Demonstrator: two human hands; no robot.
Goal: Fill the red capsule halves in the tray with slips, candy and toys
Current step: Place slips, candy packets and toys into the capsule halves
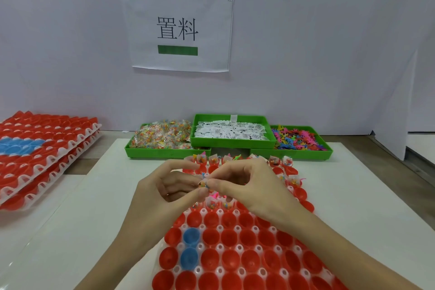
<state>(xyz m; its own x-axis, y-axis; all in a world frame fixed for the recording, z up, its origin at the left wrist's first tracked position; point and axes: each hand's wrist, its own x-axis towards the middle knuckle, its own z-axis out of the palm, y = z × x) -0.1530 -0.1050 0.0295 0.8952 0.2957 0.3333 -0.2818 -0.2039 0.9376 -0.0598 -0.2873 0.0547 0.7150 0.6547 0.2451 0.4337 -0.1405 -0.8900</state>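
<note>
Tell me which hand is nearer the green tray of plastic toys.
Right. The right hand sits below-left of the toy tray; the left hand lies farther left, below the candy tray.

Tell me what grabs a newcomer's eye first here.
Probably the white tray of red plastic capsule halves at bottom centre, with two blue halves among them. Above it, the left hand and right hand pinch a small colourful piece together. Behind sit three green bins of candy, slips and toys.
</note>
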